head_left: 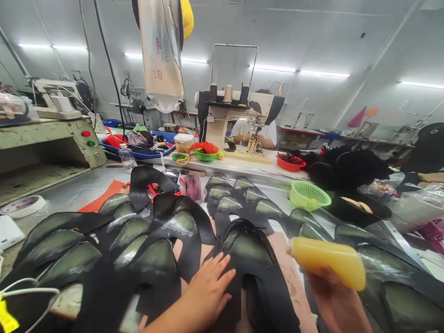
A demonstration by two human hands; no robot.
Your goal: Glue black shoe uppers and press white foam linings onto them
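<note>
My left hand (211,289) lies with its fingers stretched out on a black, arch-shaped material piece (253,247) in front of me. A greyish, glossy patch shows on the upper part of that piece. In my right hand (329,291) I grip a yellow squeeze bottle (329,261), tipped on its side with its nozzle pointing left, above the work. Overlapping black pieces (138,238) of the same kind, with shiny greyish patches, spread to the left. More of these pieces (398,277) lie under and to the right of the bottle.
A sewing machine (222,115) stands at the back, with a person (272,132) behind it. Nearby are a light green basket (308,196), a red bowl (290,163), a tape roll (22,206), a clear bottle (127,158) and a blue tray (138,155). A bag (161,55) hangs overhead.
</note>
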